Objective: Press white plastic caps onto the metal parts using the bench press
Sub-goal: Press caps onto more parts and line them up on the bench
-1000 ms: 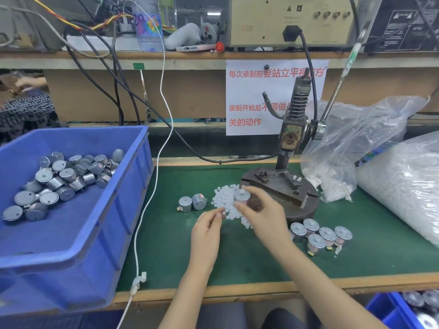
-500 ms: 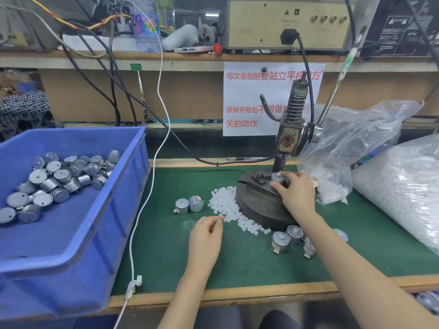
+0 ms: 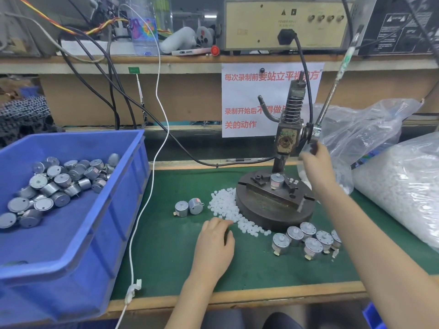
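Observation:
A silver metal part stands upright in the fixture of the bench press, under the ram. My right hand is raised beside the press head, blurred, fingers up near the hub of the lever, holding nothing that I can see. My left hand rests on the green mat, its fingertips touching the pile of white plastic caps. Two bare metal parts lie left of the pile. Several capped parts stand in front of the press base.
A blue bin with several metal parts takes up the left side. Two clear bags of white caps lie at the right. A white cable runs down the mat beside the bin. A shelf with equipment is behind.
My right hand set the metal part in the press fixture, let go and rose up and to the right toward the lever. My left hand stayed at the caps.

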